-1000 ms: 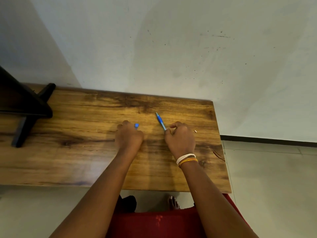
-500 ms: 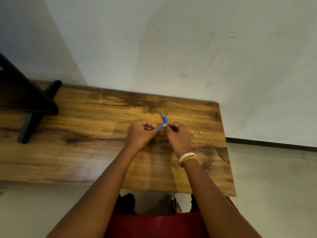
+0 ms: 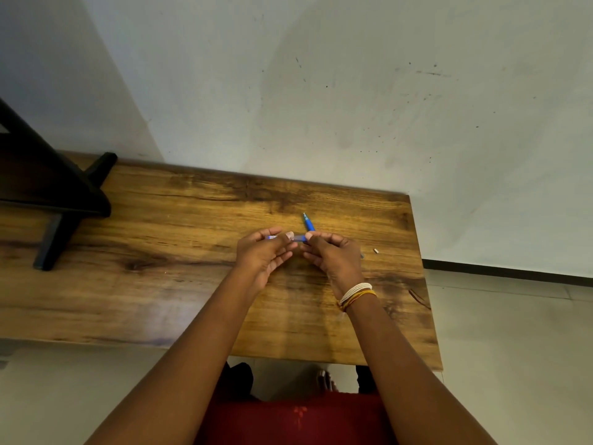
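Over the wooden table [image 3: 160,284], both hands meet around a short blue and clear pen part [image 3: 296,237] held level between them. My left hand [image 3: 264,255] pinches its left end with thumb and fingers. My right hand [image 3: 333,260], with bangles at the wrist, pinches its right end. Just behind my right hand a blue pen body [image 3: 308,223] points away to the upper left. Its far end is hidden by the hand, and I cannot tell whether it lies on the table or is held.
A tiny white piece [image 3: 376,250] lies on the table right of my right hand. A black stand [image 3: 57,200] occupies the left end. A thin brown loop [image 3: 418,298] sits near the right edge. The wall runs along the back.
Both hands rose from the table and came together. The left hand picked up the small blue piece, and the two hands now hold a pen part between them.
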`<state>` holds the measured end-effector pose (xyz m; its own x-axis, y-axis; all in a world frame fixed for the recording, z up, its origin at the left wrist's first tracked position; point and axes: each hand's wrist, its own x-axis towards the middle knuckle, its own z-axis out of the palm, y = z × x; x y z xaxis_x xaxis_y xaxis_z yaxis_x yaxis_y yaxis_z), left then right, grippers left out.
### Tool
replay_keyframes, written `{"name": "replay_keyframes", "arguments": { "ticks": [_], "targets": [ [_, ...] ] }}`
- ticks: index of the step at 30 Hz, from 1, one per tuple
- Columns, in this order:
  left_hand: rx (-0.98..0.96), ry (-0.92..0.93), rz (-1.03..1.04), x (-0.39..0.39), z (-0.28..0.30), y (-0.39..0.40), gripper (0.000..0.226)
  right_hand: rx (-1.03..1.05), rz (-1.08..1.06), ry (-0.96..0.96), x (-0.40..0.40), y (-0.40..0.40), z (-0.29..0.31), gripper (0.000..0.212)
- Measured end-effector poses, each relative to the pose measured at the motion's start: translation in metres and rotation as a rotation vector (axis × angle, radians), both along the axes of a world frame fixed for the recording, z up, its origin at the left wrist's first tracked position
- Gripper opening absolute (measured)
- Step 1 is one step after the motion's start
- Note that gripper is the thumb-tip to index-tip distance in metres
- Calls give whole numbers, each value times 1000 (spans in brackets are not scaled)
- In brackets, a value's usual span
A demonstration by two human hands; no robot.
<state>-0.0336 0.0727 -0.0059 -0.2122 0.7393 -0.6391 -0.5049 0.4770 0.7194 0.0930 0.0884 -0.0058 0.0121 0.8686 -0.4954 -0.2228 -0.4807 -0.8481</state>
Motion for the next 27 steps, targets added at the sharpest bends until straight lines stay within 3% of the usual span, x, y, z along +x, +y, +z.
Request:
{"name": "replay_keyframes", "arguments": {
  "ticks": [7, 27],
  "targets": [
    [-43, -157, 83, 5, -2, 1, 5, -13, 8, 38, 1, -2, -2, 6],
    [-15, -157, 115, 9, -8, 1, 12, -106, -40, 148, -11, -5, 1, 17]
  ]
}}
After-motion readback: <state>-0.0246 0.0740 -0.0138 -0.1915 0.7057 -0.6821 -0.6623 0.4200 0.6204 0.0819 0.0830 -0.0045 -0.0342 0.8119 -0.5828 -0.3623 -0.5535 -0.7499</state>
